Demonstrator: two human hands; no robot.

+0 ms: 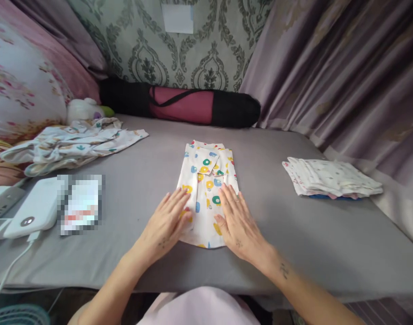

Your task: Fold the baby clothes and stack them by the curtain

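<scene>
A small white shirt point(206, 225) printed with yellow, blue and green shapes lies on the grey sheet in front of me. Its sides and sleeves are folded inward, so it forms a narrow upright strip with the collar end away from me. My left hand point(167, 221) rests flat on its lower left edge, fingers stretched out. Flat on the lower right side lies my right hand point(238, 223), its fingers also extended. Neither hand grips the cloth.
Folded clothes point(333, 178) are stacked at the right. Loose printed clothes point(81, 144) lie at the left, behind a white power bank point(37, 207) with a cable and a blurred-out device point(81, 203). A black and red long bag point(181, 106) lies along the wall.
</scene>
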